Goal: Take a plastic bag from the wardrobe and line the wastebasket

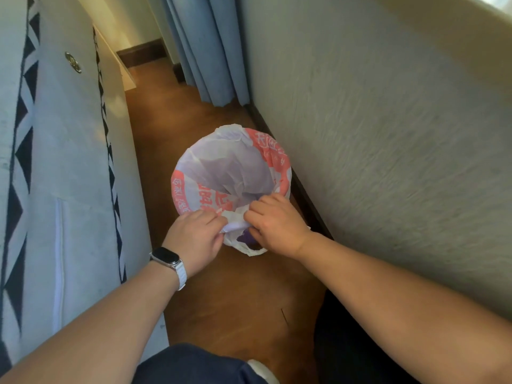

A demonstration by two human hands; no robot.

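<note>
- The plastic bag (230, 173), white with red-pink printed panels, is spread open over the round mouth of the wastebasket (245, 236); only a small purple patch of the basket shows through the bag's handle loop at the near side.
- The wastebasket stands on the brown wooden floor (238, 295), just beside the dark baseboard of the textured wall (388, 134) on its right.
- The left hand (195, 239) is at the near-left edge of the wastebasket, fingers curled and pinching a bunched fold of the bag against the rim.
- The right hand (273, 225) is at the near-right edge of the wastebasket, knuckles up, fingers closed on the same gathered part of the bag; the two hands are close together with the crumpled plastic between them.
- A loose handle of the bag hangs below the hands on the near side of the wastebasket.
- A watch (167, 259) with a white band sits on the left wrist.
- Left of the wastebasket runs a white bedcover (69, 162) with black triangle trim.
- Beyond the wastebasket, blue curtains (205, 51) hang down to the floor against the wall.
</note>
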